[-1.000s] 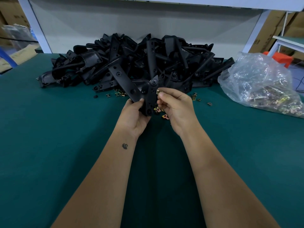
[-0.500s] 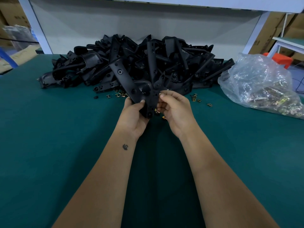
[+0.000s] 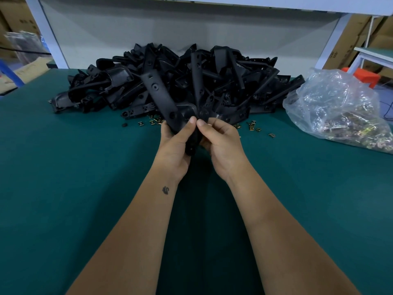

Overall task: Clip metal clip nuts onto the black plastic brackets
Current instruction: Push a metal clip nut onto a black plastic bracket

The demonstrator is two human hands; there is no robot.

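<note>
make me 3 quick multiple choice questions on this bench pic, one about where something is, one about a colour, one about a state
1. Where does the clear plastic bag of clip nuts lie?
A. right of the bracket pile
B. left of the pile
C. on top of the pile

2. What colour is the table mat?
A. grey
B. dark green
C. red

3. How is the held black bracket gripped?
A. by the left hand only
B. by both hands
C. it lies free on the mat

Answers: 1 A, the bag sits at the right end of the bracket pile. 2 B, the mat reads dark green. 3 B, the left hand and right hand both grip it.
</note>
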